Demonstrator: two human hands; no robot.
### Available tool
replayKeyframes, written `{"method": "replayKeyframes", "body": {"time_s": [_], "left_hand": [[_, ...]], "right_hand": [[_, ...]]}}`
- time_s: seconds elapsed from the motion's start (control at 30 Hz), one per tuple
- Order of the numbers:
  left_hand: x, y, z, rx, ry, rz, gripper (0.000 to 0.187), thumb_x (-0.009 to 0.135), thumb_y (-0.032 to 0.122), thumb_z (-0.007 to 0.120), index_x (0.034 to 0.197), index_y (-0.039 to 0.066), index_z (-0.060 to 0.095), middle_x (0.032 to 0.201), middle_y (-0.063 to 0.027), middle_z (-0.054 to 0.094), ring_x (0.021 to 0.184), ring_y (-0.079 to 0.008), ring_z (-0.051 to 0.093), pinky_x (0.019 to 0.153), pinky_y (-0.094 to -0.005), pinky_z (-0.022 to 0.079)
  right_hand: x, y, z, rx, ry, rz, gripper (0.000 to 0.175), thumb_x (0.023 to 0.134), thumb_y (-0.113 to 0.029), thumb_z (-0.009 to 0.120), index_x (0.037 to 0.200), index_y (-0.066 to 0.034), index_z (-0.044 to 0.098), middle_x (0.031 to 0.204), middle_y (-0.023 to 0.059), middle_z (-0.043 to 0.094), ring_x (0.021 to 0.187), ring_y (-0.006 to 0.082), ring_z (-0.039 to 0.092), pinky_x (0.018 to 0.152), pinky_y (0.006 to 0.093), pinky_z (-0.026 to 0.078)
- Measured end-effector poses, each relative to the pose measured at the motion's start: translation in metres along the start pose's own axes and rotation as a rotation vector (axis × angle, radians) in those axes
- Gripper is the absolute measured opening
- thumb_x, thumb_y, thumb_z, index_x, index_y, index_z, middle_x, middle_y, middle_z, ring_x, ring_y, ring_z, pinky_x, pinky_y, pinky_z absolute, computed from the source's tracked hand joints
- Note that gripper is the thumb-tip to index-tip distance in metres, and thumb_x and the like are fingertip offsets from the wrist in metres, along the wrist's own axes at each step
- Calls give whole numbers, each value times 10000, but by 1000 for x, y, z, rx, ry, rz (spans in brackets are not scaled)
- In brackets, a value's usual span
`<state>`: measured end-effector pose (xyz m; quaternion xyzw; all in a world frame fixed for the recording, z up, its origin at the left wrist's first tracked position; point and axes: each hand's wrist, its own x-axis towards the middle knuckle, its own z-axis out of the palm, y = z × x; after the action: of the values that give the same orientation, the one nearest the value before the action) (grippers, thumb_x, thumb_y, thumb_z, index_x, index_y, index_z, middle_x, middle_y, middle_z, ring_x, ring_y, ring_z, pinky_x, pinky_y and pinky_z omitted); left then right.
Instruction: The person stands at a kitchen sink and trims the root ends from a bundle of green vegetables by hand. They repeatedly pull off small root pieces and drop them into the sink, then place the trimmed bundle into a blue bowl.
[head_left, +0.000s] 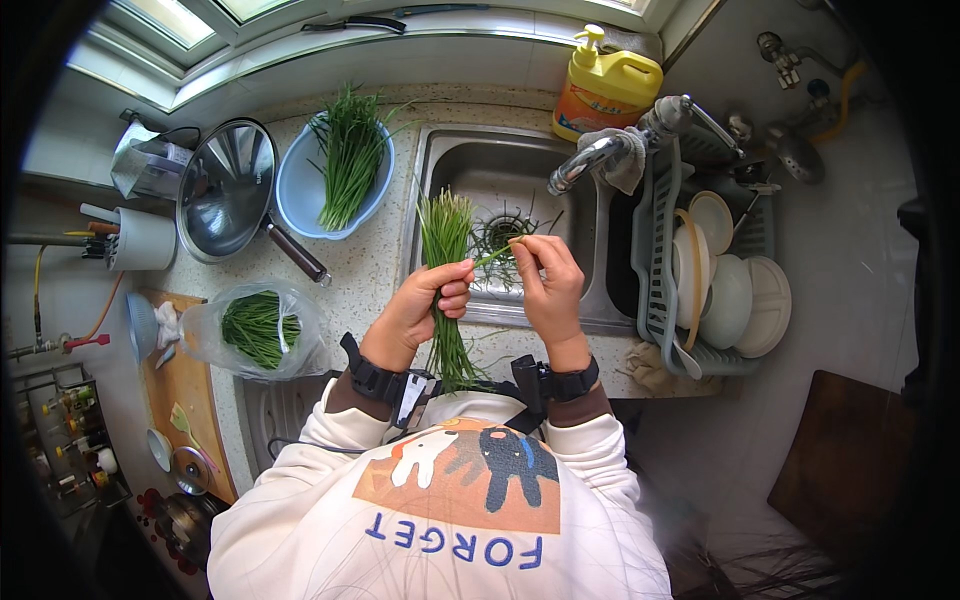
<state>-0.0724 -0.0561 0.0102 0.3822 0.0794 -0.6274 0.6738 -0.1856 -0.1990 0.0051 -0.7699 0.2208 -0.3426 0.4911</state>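
My left hand (435, 300) is closed around a bunch of green garlic chives (448, 232), pale ends up, over the near left edge of the steel sink (517, 307). A single chive stalk (491, 256) runs from the left thumb to my right hand (550, 281), whose thumb and forefinger pinch its other end. Loose chive scraps (501, 234) lie around the drain below. More chives (352, 169) rest in a light blue plastic basin (296, 176) left of the sink. Others (262, 326) fill an open clear plastic bag (311, 352) nearer to me.
A chrome faucet (589, 161) with a cloth on it reaches over the sink's right side. A yellow detergent bottle (611, 82) stands behind. The dish rack (664, 262) holds plates and bowls at right. On the left are a lidded pan (229, 191) and a wooden cutting board (187, 390).
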Motion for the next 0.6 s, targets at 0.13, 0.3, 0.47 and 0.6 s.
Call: {"method": "replayKeyframes", "body": {"time_s": [0.13, 0.3, 0.47, 0.6], "left_hand": [[-1, 2, -1, 40, 26, 16, 218, 920, 204, 554, 763, 52, 554, 535, 84, 380, 441, -26, 342, 442, -188, 296], [-4, 2, 4, 229, 91, 135, 205, 880, 213, 617, 770, 51, 555, 545, 70, 388, 454, -35, 351, 449, -195, 281], [-8, 3, 9, 457, 126, 258, 211, 848, 222, 660, 795, 36, 576, 568, 53, 415, 487, -50, 356, 467, -206, 269], [-11, 5, 10, 536, 145, 290, 213, 844, 224, 668, 800, 31, 588, 593, 46, 445, 511, -46, 369, 473, -205, 269]], "right_hand": [[6, 0, -12, -131, 60, -119, 78, 832, -29, 632, 907, -15, 648, 842, 90, 618, 647, 170, 583, 588, 268, 472], [5, -6, -17, 64, 102, 137, 100, 831, -28, 626, 927, -29, 653, 885, 80, 617, 718, 177, 599, 642, 297, 482], [8, -8, -15, -118, -118, -206, 112, 796, -20, 633, 906, -37, 649, 892, 83, 612, 810, 236, 597, 722, 328, 474], [7, -5, -17, -200, -230, -237, 95, 772, -36, 649, 866, -43, 642, 834, 87, 613, 790, 272, 592, 701, 348, 474]]}}
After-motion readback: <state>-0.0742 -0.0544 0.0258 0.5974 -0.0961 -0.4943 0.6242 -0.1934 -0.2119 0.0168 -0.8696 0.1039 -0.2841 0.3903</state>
